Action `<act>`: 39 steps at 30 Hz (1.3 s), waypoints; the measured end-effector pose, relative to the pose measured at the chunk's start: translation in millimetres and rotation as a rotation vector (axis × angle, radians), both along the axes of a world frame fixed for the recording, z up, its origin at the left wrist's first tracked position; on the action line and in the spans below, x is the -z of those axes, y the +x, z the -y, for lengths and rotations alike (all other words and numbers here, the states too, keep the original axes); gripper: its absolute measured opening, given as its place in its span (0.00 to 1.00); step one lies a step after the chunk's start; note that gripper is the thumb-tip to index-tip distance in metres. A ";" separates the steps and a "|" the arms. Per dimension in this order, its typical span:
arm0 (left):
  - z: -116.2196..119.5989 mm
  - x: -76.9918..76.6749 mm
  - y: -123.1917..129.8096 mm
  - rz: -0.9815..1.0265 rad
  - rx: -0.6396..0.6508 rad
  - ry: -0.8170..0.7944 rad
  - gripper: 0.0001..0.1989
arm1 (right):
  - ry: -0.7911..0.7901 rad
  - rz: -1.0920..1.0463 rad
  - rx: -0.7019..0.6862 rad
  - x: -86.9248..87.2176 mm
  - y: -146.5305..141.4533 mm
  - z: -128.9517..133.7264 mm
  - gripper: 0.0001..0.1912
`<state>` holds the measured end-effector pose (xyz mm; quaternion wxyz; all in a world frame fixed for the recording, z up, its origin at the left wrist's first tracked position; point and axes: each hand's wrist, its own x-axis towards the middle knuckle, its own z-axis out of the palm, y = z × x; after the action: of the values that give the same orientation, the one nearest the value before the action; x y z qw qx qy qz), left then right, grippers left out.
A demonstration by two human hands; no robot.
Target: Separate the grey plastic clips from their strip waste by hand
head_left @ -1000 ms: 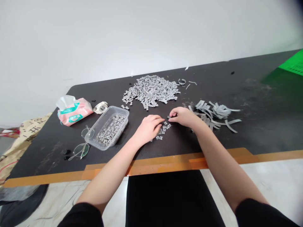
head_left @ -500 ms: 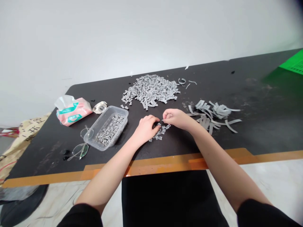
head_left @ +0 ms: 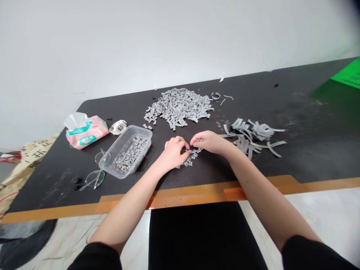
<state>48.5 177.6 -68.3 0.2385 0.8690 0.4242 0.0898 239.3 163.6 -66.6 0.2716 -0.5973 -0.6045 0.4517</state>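
The left hand (head_left: 173, 153) curls its fingers (head_left: 184, 143) down over a small patch of grey bits (head_left: 189, 160) on the black bench (head_left: 281, 165). The right hand (head_left: 207, 142) reaches in from the other side, with its fingers (head_left: 197, 139) pressed close together and their tips at the same bits. I cannot tell if either hand pinches one. Left of the fingers sits a clear tub (head_left: 142, 132) full of bits. Past the fingers lies a big heap (head_left: 178, 107), and to the right a messy pile of grey strips (head_left: 253, 137). Farther left are a pink tissue pack (head_left: 86, 131) and glasses (head_left: 94, 179). Behind the bench is a white wall (head_left: 168, 37).
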 end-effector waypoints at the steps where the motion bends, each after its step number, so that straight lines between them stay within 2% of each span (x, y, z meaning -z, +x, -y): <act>1: 1.0 -0.3 -0.1 -0.005 0.014 0.005 0.06 | 0.004 0.007 0.003 0.6 -0.2 -0.2 0.08; 5: 4.7 1.1 3.9 0.005 0.012 0.004 0.04 | 0.037 0.011 0.003 4.6 -0.8 -1.1 0.08; 10: 3.0 0.5 6.5 0.089 -0.052 -0.101 0.03 | 0.035 -0.003 0.008 2.6 -0.2 -0.6 0.08; 14: -2.0 -5.3 0.9 0.335 -0.151 -0.162 0.03 | 0.060 -0.036 0.025 -5.1 -1.0 1.8 0.07; 18: -5.3 -8.7 -3.5 0.643 -0.282 -0.356 0.07 | 0.076 -0.152 0.017 -10.2 -6.2 5.0 0.11; 23: -3.2 -11.3 -2.1 0.859 -0.262 -0.463 0.08 | 0.067 -0.315 0.103 -11.1 -11.9 6.4 0.11; 26: -0.5 -13.6 -0.9 0.926 -0.213 -0.511 0.11 | 0.032 -0.472 0.094 -11.4 -11.0 6.6 0.11; 30: 0.0 -14.8 -1.1 0.956 -0.173 -0.492 0.11 | -0.011 -0.604 0.063 -12.7 -9.6 7.2 0.12; 35: -3.0 -14.3 -3.8 0.904 -0.151 -0.346 0.07 | 0.039 -0.624 0.165 -10.6 -11.4 6.4 0.12; 39: -3.9 -10.2 -3.2 0.822 -0.154 -0.283 0.07 | 0.032 -0.663 0.143 -6.9 -16.9 5.5 0.12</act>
<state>45.3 181.5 -58.1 0.4967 0.6858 0.3657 0.3863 222.4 158.2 -59.7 0.4937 -0.4545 -0.4469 0.5916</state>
